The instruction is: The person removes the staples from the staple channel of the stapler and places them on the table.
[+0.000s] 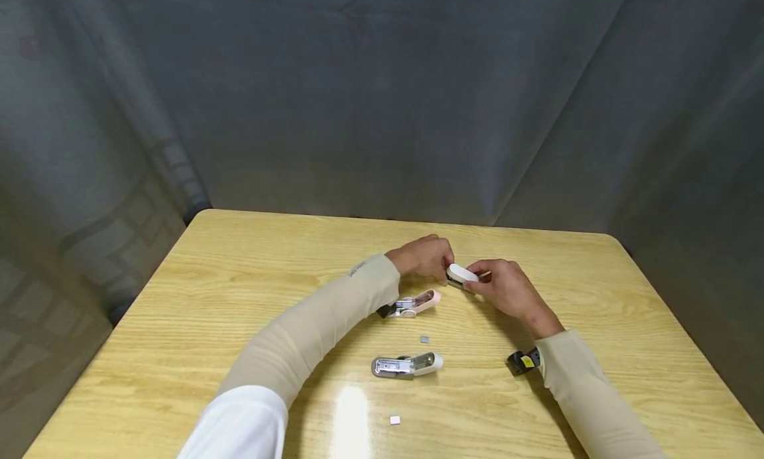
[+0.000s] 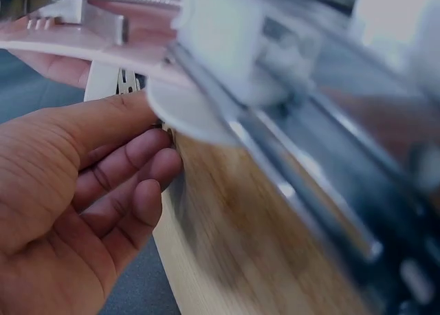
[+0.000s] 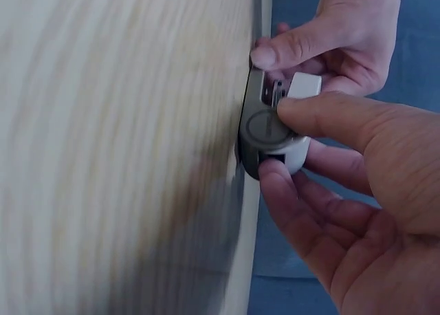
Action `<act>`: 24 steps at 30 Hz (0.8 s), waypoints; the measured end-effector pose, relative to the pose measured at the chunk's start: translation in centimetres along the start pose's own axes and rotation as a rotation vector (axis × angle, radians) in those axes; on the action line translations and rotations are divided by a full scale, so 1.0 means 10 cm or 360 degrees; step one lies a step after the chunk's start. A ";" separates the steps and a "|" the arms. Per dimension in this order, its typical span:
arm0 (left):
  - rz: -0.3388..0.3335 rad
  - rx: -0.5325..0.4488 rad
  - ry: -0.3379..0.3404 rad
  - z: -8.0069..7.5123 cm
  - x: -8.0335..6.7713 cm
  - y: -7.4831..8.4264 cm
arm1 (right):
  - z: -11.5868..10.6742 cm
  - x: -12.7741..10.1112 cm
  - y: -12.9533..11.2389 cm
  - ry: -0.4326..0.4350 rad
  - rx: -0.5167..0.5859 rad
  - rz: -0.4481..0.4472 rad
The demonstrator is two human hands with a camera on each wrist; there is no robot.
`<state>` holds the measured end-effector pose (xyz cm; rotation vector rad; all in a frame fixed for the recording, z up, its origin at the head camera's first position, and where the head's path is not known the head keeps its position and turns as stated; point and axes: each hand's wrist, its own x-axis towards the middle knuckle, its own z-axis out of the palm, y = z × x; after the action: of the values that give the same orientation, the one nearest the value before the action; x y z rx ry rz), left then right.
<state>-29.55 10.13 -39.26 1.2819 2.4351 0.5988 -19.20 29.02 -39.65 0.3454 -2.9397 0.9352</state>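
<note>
Above wooden table [image 1: 239,300], grey curtain [image 1: 382,81] behind: both hands, left hand [image 1: 425,256] and right hand [image 1: 507,290], pinching white stapler [image 1: 462,274].

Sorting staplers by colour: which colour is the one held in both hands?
White stapler with a grey underside, clearest in the right wrist view.

On the counter [image 1: 239,300] we find both hands meeting at the 12 o'clock end: our left hand [image 1: 425,257] at 11, our right hand [image 1: 507,288] at 1, a stapler [image 1: 461,274] between them. A second stapler [image 1: 412,304] lies just toward 6 of the left hand, a staple block [image 1: 424,339] further toward 6, then a third stapler [image 1: 407,365], then another staple block [image 1: 394,420] nearest us.
</note>
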 end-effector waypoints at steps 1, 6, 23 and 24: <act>-0.0001 0.0007 0.0000 0.00 -0.01 0.00 | 0.00 0.00 0.00 0.0009 0.0007 0.0003; -0.0020 0.0052 0.0004 0.01 -0.06 0.00 | 0.04 0.03 -0.03 0.0016 0.0040 0.0017; -0.0018 -0.0019 0.0089 -0.22 -0.40 -0.19 | 0.01 0.29 -0.22 -0.0129 0.0195 -0.0171; -0.0031 -0.0035 0.0101 -0.23 -0.43 -0.20 | 0.02 0.31 -0.24 -0.0134 0.0197 -0.0177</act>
<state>-29.71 5.03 -37.92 1.2471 2.4818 0.6690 -21.63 26.39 -38.11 0.5610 -2.9070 1.1164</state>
